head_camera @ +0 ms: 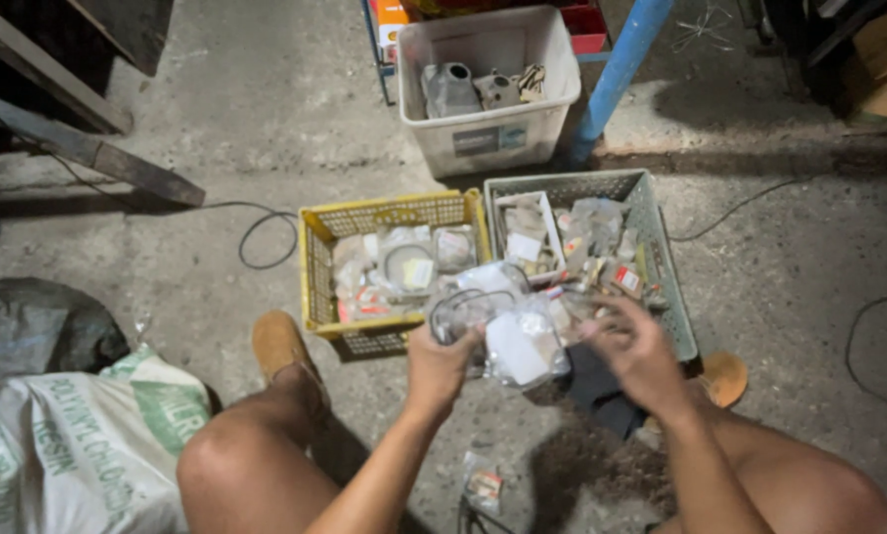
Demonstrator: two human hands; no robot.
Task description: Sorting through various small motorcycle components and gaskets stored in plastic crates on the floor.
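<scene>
Far to your left lies a white woven sack, with a dark bag behind it. Just ahead of your left foot stands the yellow crate, full of small bagged parts. Your left hand is raised in front of it, fingers curled and pinched on a bunch of clear plastic packets that hangs between the two crates, over the concrete floor.

The bunch looks loosely gathered, so a slack pinch could let one packet slide out and fall beside the small packet already lying between your knees (in this dim light a clear bag on grey concrete would be easy to lose).

Your right hand hovers just right of the bunch, wrist bent inward, fingers spread and partly curled; motion blur hides whether the fingertips touch plastic, so I cannot tell. It sits over the near edge of the grey crate, and a careless pull could snag the loose bags heaped there. Behind both crates stands a white tub holding metal parts, next to a blue post.
</scene>
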